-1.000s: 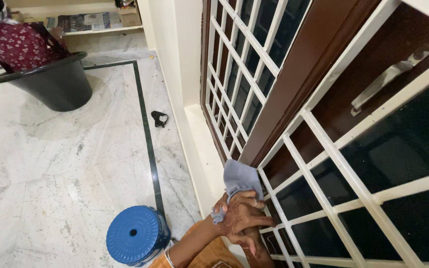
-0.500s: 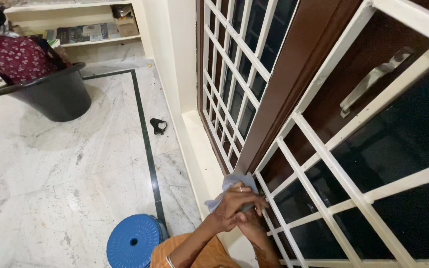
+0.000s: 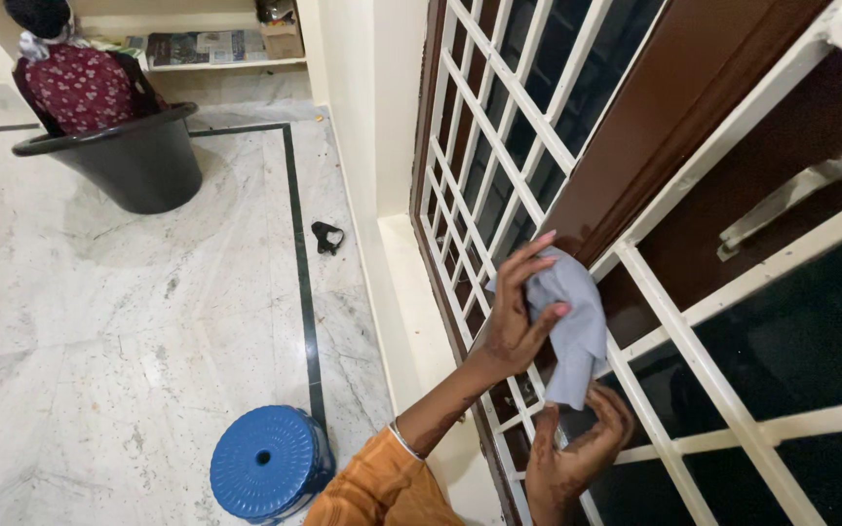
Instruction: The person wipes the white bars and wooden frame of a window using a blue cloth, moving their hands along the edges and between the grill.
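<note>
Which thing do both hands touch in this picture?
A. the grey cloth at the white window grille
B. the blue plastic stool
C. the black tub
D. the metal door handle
A: the left hand presses the grey cloth against the white window grille, and the right hand grips the cloth's lower end; the stool, tub and handle lie apart from both hands.
</note>
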